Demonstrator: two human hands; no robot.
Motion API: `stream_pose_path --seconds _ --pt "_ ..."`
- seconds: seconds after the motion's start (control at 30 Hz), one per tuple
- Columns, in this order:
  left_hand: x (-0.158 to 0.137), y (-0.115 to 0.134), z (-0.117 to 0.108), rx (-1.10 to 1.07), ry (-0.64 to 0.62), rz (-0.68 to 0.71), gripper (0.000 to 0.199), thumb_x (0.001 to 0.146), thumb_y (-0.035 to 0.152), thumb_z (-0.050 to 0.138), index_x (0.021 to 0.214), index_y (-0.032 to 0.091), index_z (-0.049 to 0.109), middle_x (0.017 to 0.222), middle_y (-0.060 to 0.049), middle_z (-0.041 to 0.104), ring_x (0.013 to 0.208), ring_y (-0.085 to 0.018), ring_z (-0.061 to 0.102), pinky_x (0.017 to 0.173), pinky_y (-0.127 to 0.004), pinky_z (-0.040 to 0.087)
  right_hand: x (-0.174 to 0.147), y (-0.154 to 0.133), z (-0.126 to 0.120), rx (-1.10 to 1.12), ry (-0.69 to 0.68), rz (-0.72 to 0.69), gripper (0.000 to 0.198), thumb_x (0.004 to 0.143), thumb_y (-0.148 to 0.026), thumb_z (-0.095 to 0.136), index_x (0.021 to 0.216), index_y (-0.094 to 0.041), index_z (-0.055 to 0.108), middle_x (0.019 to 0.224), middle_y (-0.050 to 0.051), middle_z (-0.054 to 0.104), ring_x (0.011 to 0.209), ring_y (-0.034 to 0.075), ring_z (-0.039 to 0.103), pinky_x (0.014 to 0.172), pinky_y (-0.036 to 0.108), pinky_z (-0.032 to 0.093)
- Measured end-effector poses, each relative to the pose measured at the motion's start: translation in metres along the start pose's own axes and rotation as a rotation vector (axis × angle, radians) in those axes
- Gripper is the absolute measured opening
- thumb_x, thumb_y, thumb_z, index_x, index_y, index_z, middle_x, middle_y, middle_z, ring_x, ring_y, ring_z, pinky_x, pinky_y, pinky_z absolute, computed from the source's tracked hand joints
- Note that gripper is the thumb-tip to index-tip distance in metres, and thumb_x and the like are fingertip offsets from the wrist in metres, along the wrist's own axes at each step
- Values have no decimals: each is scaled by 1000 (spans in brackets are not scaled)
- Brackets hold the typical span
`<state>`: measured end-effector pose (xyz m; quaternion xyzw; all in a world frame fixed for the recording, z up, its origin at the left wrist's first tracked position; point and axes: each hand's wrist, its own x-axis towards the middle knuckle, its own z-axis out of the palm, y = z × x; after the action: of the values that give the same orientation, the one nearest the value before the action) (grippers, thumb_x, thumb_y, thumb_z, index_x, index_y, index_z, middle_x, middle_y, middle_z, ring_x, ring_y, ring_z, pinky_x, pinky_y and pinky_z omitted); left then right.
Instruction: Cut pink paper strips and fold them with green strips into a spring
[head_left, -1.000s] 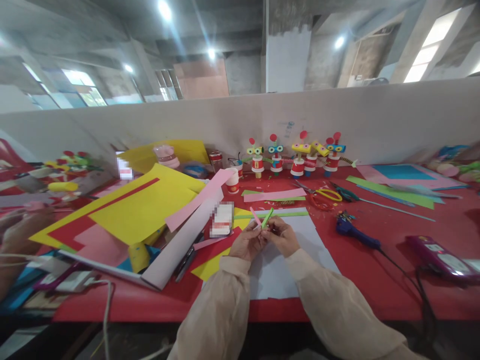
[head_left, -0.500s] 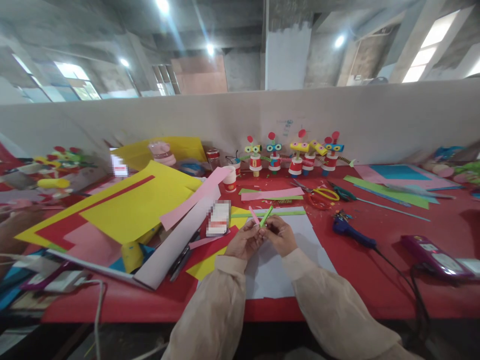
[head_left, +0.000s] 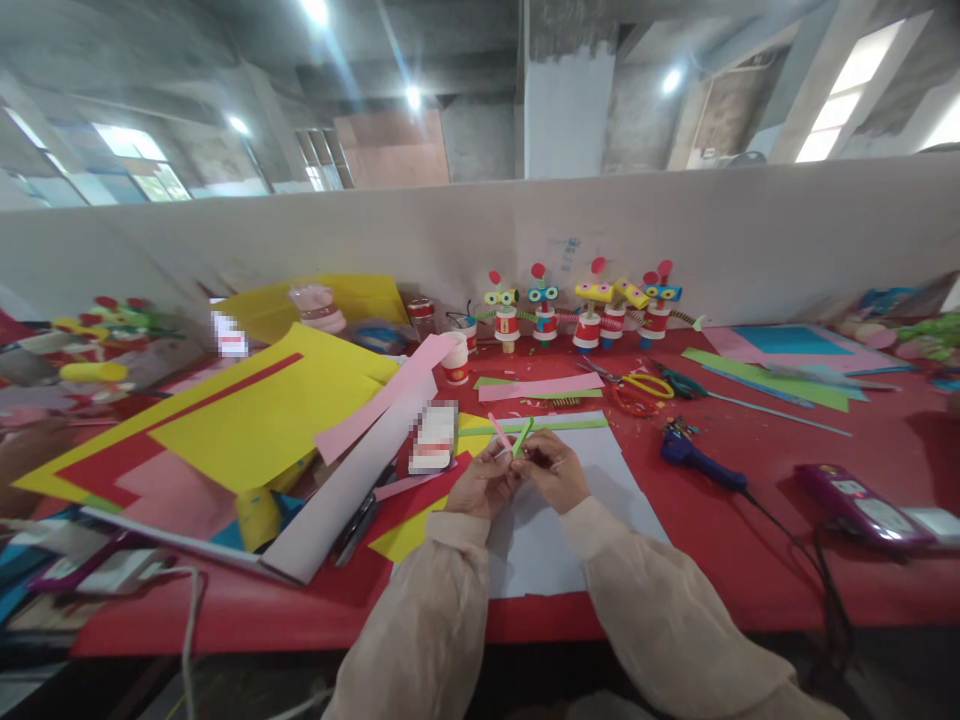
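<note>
My left hand [head_left: 478, 482] and my right hand [head_left: 559, 470] are close together over a white sheet [head_left: 600, 520]. Between their pinched fingers, a narrow pink paper strip [head_left: 498, 430] and a narrow green paper strip [head_left: 523, 437] meet. Both strips rise from the fingertips and spread apart in a V. The left fingers close around the place where they join, which is partly hidden. The right thumb and fingers press at the green strip's lower end. Behind the hands, a long green strip [head_left: 577, 425] lies across the sheet's top edge.
Several paper-cup figures [head_left: 587, 328] stand along the back partition. Scissors [head_left: 646, 386], pliers [head_left: 681, 380] and a blue glue gun [head_left: 701, 465] with a cord lie to the right. Coloured paper [head_left: 232, 430] and a white roll [head_left: 322, 530] occupy the left. A person's hand shows at far left.
The view has turned slightly, so the scene sits a little further left. Both hands keep their grip; the green strip now looks narrower, its angle slightly changed.
</note>
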<state>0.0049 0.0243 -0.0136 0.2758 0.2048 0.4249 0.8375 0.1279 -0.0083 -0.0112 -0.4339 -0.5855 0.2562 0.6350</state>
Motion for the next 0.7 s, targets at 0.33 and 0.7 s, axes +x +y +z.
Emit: stream_pose_path --seconds 0.33,0.7 --pt "0 -3 10 138 115 266 33 56 17 79 85 19 64 70 2 62 61 -9 57 59 -20 46 -1 11 4 151 27 211 16 67 -31 68 79 -22 62 73 -1 58 52 11 48 50 25 40" --pt "5 -8 7 253 160 279 41 53 19 80 90 17 62 76 -1 65 64 -13 61 63 -27 49 4 6 0 233 87 379 14 62 -33 66 65 -20 65 48 -4 52 41 9 41 41 23 29"
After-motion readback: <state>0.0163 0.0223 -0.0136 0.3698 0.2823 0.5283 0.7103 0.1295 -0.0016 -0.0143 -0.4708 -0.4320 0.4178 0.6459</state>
